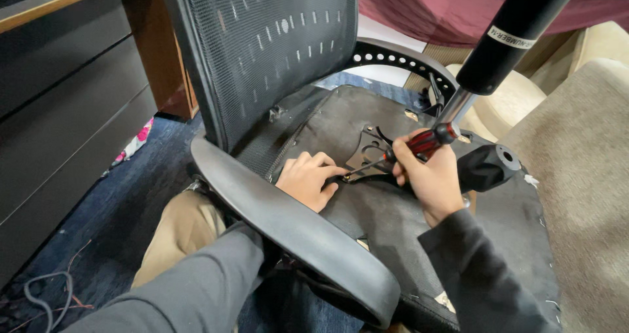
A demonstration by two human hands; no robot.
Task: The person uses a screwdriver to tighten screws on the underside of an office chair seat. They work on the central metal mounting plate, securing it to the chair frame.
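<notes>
Here we clamp our right hand (429, 176) around the red-handled screwdriver (406, 151), tip on the metal bracket (368, 155) at the seat underside's (393, 222) centre; our left hand (308, 179), fingers pressed together at nine o'clock, steadies it. A slipping tip could jab those fingers.

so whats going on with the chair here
A person has an office chair tipped over with the underside of its seat facing up. The right hand grips a red-and-black screwdriver, its tip at the metal bracket on the seat's underside. The left hand rests on the seat, fingers at the bracket's edge beside the tip.
</notes>
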